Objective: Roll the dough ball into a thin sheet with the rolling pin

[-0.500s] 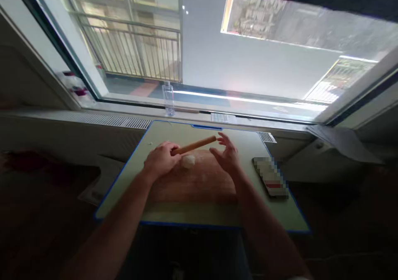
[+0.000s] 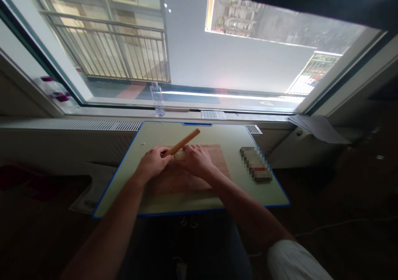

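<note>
Pale dough (image 2: pixel 178 156), one lump, sits on the far part of the one wooden board (image 2: pixel 224 164), between the two hands. The left hand (image 2: pixel 152 160) is closed around the near end of the one pin (image 2: pixel 185 140), which slants up and away over the board's far edge. The right hand (image 2: pixel 197 159) has its fingers against the dough above the board; whether it pinches or merely covers it, I cannot tell. To handle the dough well here, I would keep the pin's free end lifted clear, press lightly with the right fingers, and keep the lump well inside the board's edge. Under the board is one table (image 2: pixel 183 201); to the board's right lies one phone (image 2: pixel 257 164); beyond it, one clear bottle (image 2: pixel 158 101) stands by the window.
</note>
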Tool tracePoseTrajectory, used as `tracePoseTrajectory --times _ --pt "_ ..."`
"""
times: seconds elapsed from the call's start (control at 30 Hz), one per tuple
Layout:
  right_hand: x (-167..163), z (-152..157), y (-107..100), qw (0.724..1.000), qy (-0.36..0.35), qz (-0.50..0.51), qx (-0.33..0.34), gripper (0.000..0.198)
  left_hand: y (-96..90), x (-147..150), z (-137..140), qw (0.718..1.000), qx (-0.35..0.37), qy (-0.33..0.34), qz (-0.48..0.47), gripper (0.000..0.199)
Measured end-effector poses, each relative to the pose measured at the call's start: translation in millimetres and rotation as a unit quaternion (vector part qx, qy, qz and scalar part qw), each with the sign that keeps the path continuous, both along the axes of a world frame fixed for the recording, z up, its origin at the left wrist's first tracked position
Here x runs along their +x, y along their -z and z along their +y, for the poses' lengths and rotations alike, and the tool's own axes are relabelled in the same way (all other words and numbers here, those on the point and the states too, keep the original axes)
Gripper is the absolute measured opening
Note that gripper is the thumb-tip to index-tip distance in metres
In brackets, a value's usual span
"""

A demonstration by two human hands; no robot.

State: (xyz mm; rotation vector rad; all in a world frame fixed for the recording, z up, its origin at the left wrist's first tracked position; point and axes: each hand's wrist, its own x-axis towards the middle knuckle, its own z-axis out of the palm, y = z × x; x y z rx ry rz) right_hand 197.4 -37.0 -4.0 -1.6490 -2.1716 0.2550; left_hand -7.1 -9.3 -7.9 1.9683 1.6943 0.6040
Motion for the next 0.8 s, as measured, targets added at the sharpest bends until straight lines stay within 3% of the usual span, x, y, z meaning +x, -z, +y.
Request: tracePoseTrajectory --times 0.13,0.37,0.53,0.8 --pt "5.1 -9.0 7.8 0.999 0.015 0.021 0.028 0.039 2.8 -0.5 -2.5 1.000 -0.010 0.015 0.010 0.045" --pt "20.9 -42.0 16.3 0.997 0.076 0.011 0.022 0.055 2.6 7.2 -16.4 0.997 0.008 0.014 0.081 0.045" --pt "11.7 -52.1 21.1 0.997 0.055 0.000 0.045 0.060 0.0 14.4 -22.1 0.995 0.011 0.016 0.102 0.042" --pt "7.1 -48.8 25.8 0.999 0.044 0.003 0.016 0.068 2.5 11.2 -22.8 0.993 0.020 0.001 0.113 0.043"
